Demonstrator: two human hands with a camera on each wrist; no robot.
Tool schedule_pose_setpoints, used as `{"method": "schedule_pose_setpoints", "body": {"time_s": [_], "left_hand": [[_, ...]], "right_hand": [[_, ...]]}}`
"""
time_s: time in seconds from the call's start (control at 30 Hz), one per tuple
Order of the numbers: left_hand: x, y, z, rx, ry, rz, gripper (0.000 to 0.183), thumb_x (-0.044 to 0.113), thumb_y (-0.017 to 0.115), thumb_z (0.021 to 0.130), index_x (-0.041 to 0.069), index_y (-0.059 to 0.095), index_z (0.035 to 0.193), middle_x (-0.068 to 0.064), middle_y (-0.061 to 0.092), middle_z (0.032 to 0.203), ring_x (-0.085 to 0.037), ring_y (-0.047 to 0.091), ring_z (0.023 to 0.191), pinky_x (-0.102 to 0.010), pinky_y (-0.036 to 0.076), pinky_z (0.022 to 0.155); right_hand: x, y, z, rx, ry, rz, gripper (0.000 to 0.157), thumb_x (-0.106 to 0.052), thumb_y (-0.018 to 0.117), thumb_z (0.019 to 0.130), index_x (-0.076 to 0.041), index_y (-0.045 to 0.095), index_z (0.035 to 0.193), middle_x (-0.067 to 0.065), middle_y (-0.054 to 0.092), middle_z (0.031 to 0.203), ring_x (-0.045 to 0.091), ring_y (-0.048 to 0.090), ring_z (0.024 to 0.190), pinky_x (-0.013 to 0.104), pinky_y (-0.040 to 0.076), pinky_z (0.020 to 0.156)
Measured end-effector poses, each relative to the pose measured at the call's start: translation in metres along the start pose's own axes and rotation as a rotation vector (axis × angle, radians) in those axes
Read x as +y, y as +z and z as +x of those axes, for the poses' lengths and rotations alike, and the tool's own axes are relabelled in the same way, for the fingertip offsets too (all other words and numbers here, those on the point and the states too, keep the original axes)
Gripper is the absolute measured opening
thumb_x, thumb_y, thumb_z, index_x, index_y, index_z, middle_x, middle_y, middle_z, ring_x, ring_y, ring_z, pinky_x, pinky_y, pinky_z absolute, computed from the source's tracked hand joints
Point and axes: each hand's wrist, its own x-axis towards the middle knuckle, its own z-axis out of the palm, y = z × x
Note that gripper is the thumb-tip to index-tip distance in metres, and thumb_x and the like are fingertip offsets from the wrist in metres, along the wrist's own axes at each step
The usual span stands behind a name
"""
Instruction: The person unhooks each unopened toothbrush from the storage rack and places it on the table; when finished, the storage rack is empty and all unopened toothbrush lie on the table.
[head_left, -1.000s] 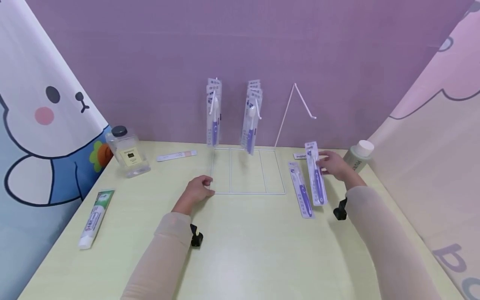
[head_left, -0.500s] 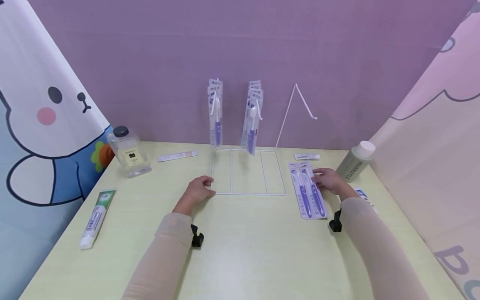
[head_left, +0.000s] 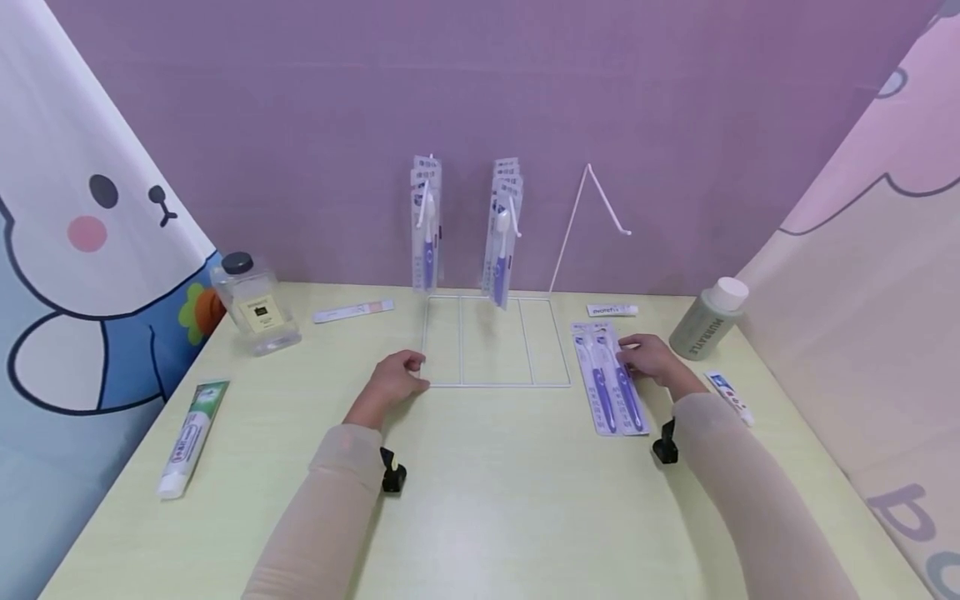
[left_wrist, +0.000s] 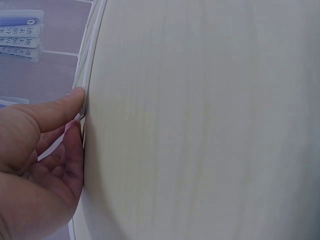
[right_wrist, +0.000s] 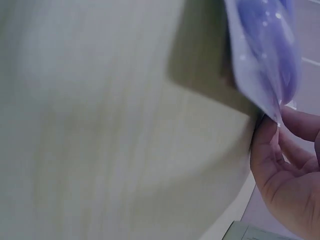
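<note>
A white wire display rack (head_left: 495, 386) stands toward the back of the table. My left hand (head_left: 393, 379) pinches its front left corner between thumb (left_wrist: 60, 110) and fingers. Packaged toothbrushes hang in bunches on the left hook (head_left: 427, 225) and the middle hook (head_left: 504, 237); the right hook (head_left: 609, 200) carries none. Right of the rack, two purple packaged toothbrushes lie side by side. My right hand (head_left: 651, 360) pinches the right edge of the nearer packaged toothbrush (head_left: 628, 392). In the right wrist view this package (right_wrist: 260, 55) casts a shadow. The other packaged toothbrush (head_left: 596, 387) lies just left.
A green bottle (head_left: 708, 321) and a small tube (head_left: 731, 398) stand and lie at the right. Behind lies a white tube (head_left: 611, 310). On the left are a clear bottle (head_left: 258, 308), a toothpaste tube (head_left: 191, 442) and a slim box (head_left: 352, 312). A purple backdrop rises behind.
The right hand has brought its packaged toothbrush down and toward me, beside the other one, and now stays there. The left hand has kept its place on the rack.
</note>
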Motion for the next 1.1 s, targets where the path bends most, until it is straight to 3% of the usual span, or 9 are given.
{"method": "schedule_pose_setpoints", "body": {"time_s": [0.23, 0.37, 0.47, 0.57, 0.67, 0.97, 1.1], "left_hand": [[0.0, 0.0, 0.001, 0.001, 0.006, -0.009, 0.046, 0.008, 0.067, 0.08, 0.004, 0.051, 0.123, -0.009, 0.05, 0.111, -0.025, 0.046, 0.103, -0.04, 0.035, 0.092], [0.0, 0.0, 0.001, 0.003, 0.004, -0.008, 0.046, 0.008, 0.068, 0.079, 0.004, 0.051, 0.122, -0.009, 0.051, 0.111, -0.025, 0.046, 0.103, -0.04, 0.035, 0.092], [0.0, 0.001, 0.001, -0.001, 0.004, -0.009, 0.047, 0.009, 0.068, 0.079, 0.004, 0.051, 0.123, -0.009, 0.051, 0.111, -0.025, 0.046, 0.103, -0.039, 0.035, 0.092], [-0.001, 0.001, 0.001, -0.002, 0.003, -0.011, 0.047, 0.009, 0.068, 0.079, 0.004, 0.051, 0.123, -0.009, 0.051, 0.111, -0.025, 0.046, 0.103, -0.039, 0.036, 0.092], [-0.002, 0.001, 0.001, 0.003, 0.001, -0.014, 0.047, 0.008, 0.068, 0.078, 0.004, 0.051, 0.122, -0.009, 0.051, 0.111, -0.025, 0.046, 0.102, -0.039, 0.036, 0.092], [-0.002, 0.003, 0.001, 0.01, 0.004, -0.024, 0.047, 0.007, 0.069, 0.077, 0.004, 0.052, 0.121, -0.008, 0.051, 0.109, -0.025, 0.047, 0.1, -0.039, 0.037, 0.09], [-0.002, 0.003, 0.0, 0.017, 0.0, -0.031, 0.046, 0.007, 0.069, 0.078, 0.004, 0.053, 0.12, -0.008, 0.051, 0.109, -0.024, 0.047, 0.099, -0.038, 0.037, 0.089]], "right_hand": [[-0.005, -0.005, -0.004, -0.031, -0.018, -0.019, 0.045, -0.003, 0.055, 0.085, 0.015, 0.038, 0.123, 0.022, 0.055, 0.091, 0.02, 0.058, 0.068, 0.032, 0.052, 0.063], [-0.015, -0.007, -0.007, -0.017, 0.007, -0.114, 0.046, -0.003, 0.052, 0.087, 0.013, 0.036, 0.127, 0.027, 0.053, 0.103, 0.025, 0.059, 0.077, 0.035, 0.051, 0.069], [-0.031, -0.006, -0.011, 0.008, -0.024, -0.198, 0.046, -0.004, 0.05, 0.088, 0.009, 0.036, 0.13, 0.028, 0.049, 0.113, 0.031, 0.056, 0.088, 0.037, 0.051, 0.073], [-0.055, 0.002, -0.015, 0.032, -0.13, -0.232, 0.045, -0.007, 0.052, 0.089, 0.005, 0.039, 0.13, 0.026, 0.048, 0.112, 0.037, 0.054, 0.093, 0.04, 0.05, 0.075], [-0.084, 0.019, -0.014, 0.059, -0.263, -0.2, 0.043, -0.008, 0.054, 0.089, 0.002, 0.042, 0.129, 0.022, 0.052, 0.109, 0.038, 0.053, 0.095, 0.042, 0.049, 0.076], [-0.173, 0.083, -0.012, 0.247, -0.588, 0.044, 0.037, -0.01, 0.064, 0.083, -0.003, 0.052, 0.117, 0.011, 0.058, 0.103, 0.022, 0.054, 0.095, 0.031, 0.044, 0.083], [-0.204, 0.1, -0.006, 0.335, -0.672, 0.108, 0.037, -0.009, 0.064, 0.083, -0.003, 0.05, 0.117, 0.009, 0.059, 0.1, 0.018, 0.056, 0.089, 0.026, 0.045, 0.078]]}}
